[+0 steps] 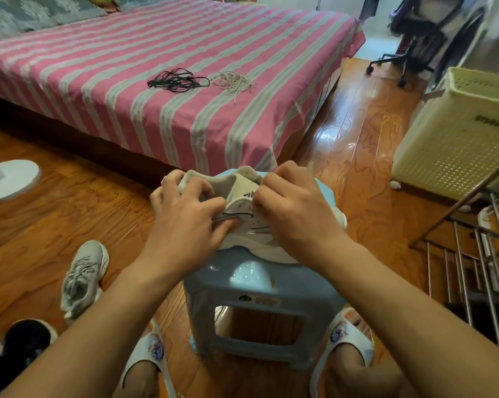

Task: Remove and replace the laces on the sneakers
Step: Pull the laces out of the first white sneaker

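My hands cover most of the sneaker point(242, 214); its toe and lower side are hidden under them. It lies on the stool point(259, 285), long axis running away from me, heel collar at the far end past my fingertips. Left hand point(185, 216) fingers curl, pinching a grey lace point(234, 217). Right hand point(294, 214) fingers pinch the upper; exact hold unclear. Second sneaker point(83, 278) on floor, left. Black laces point(176, 80) and white laces point(234, 81) on bed point(99, 81).
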